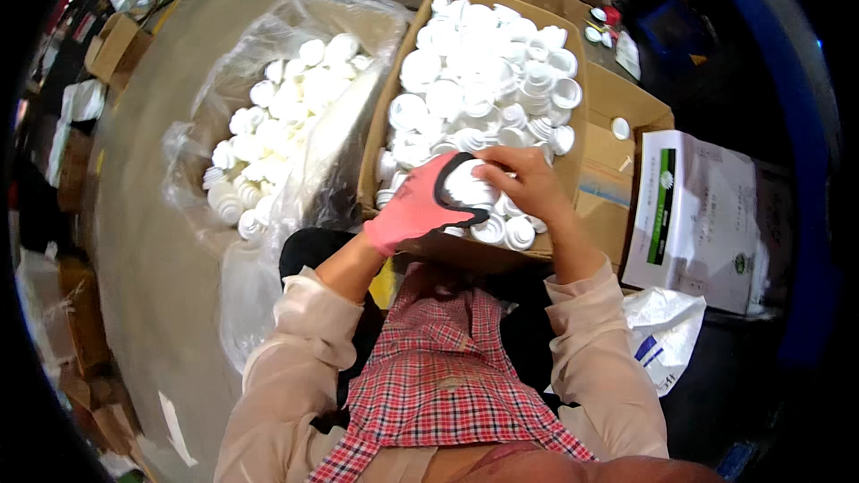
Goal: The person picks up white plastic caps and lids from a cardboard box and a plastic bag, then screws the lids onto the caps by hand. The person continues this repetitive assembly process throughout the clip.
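Note:
My left hand (420, 199), in a pink glove with black fingertips, is closed around a white ribbed plastic cap (467, 186). My bare right hand (528, 181) reaches to the same cap, its bent fingers on the cap's upper right side. Both hands are over the near end of a cardboard box (583, 80) heaped with similar white plastic pieces (474, 63). A few loose pieces (489, 230) lie just below my hands. Whether the right fingers pinch some small part of the cap cannot be made out.
To the left stands a clear plastic bag (210, 94) with off-white plastic pieces (295, 107). An open carton (617, 116) with one white cap (620, 128) adjoins the box on the right. Beside it are a printed white carton (707, 224) and a white bag (664, 326).

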`<state>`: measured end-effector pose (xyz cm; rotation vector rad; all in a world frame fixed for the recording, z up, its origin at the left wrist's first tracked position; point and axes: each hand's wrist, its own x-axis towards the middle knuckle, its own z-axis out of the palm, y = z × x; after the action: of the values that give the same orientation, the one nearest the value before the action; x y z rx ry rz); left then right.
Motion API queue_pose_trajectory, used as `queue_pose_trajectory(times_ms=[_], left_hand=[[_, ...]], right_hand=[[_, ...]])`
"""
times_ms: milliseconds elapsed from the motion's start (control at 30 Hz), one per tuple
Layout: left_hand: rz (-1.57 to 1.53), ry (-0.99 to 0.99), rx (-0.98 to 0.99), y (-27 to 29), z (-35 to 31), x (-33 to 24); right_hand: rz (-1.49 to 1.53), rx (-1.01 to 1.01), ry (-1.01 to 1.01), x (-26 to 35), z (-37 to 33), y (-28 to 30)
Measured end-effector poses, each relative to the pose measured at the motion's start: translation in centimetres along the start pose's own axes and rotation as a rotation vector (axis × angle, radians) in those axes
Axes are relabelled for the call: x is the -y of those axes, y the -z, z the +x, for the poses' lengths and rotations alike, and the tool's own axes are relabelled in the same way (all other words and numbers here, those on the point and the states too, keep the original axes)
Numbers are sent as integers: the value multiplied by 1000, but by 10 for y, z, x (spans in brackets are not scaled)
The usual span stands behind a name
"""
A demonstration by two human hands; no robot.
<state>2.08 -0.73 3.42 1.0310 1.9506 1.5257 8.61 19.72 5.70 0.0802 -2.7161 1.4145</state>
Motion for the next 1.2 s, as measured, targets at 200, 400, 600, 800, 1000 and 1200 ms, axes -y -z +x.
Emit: queue_pose_trajectory(times_ms=[200, 400, 600, 800, 1000, 1200], left_hand=[[-626, 179, -248, 36, 20, 52], [-1162, 213, -790, 86, 8, 64], [-676, 154, -380, 47, 20, 44], [-302, 135, -252, 31, 21, 32], [-141, 256, -85, -7, 60, 29], [-88, 399, -159, -24, 69, 26]], right_hand=[[411, -178, -56, -51, -2, 11], [359, -397, -5, -48, -10, 54], [257, -665, -165, -87, -101, 131], [-192, -479, -914, -283, -219, 164], [-279, 173, -1586, -493, -333, 80], [-305, 103, -1740, -521, -352, 8]])
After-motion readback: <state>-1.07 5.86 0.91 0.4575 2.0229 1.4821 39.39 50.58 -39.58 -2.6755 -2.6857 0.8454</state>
